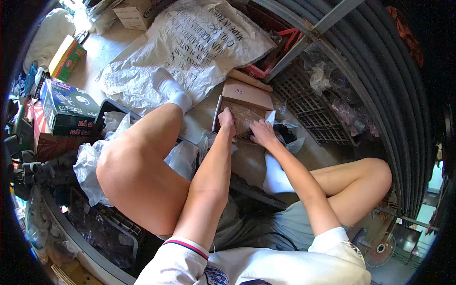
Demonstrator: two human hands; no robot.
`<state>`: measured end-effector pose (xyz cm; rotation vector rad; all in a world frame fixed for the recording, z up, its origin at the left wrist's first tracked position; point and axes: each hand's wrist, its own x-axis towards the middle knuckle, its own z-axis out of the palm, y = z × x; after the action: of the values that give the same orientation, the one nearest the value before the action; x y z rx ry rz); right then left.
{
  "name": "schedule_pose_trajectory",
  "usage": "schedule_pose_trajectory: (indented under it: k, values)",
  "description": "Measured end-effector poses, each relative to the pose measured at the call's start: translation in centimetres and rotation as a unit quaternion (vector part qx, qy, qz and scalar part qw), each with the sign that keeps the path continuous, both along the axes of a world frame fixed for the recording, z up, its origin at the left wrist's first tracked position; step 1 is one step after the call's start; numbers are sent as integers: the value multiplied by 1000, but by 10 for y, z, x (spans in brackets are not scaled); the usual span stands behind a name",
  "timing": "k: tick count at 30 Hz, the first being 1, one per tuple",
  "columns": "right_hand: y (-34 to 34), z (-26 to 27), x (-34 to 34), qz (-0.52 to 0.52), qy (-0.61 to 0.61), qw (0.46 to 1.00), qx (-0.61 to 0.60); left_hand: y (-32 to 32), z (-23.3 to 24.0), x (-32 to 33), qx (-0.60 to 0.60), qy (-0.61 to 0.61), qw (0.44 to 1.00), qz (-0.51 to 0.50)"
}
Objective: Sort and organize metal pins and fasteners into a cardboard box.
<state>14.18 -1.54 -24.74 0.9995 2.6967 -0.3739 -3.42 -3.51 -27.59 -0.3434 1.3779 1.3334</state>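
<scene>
An open cardboard box point(245, 93) lies on the floor between my feet, its lid folded back and marked by hand. Inside it is clear plastic wrapping point(244, 115) around contents I cannot make out. My left hand point(227, 119), fingers curled, is at the box's left part; whether it grips the plastic is unclear. At the right front corner, my right hand point(262, 131) rests with bent fingers on the plastic or the box edge. Just right of that hand, a clear plastic bag point(296, 141) holds dark parts.
A printed white woven sack point(199, 46) covers the floor ahead. Black plastic crates point(302, 103) stand at the right under a metal rack frame point(310, 32) with long black tubes. On the left are a printed carton point(69, 107), a green and yellow box point(67, 60) and plastic bags point(89, 171).
</scene>
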Motion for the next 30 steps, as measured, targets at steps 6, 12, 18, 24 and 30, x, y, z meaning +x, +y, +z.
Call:
schedule_pose_trajectory:
  k: [6,12,18,24,30]
  values:
    - [12,-6,7,15,43,998,-42,1,3,2,-6,-1,1000,-16]
    - [30,9,-3,-94,158,976,-120,0,-6,-3,3,-2,1000,-15]
    - [51,24,5,-333,295,759,-476,4,-15,3,18,-26,999,-25]
    - [54,48,-3,-382,304,681,-546,5,-22,3,117,-124,985,-34]
    - [55,55,-17,-353,291,732,-504,8,-8,14,129,-134,980,-67]
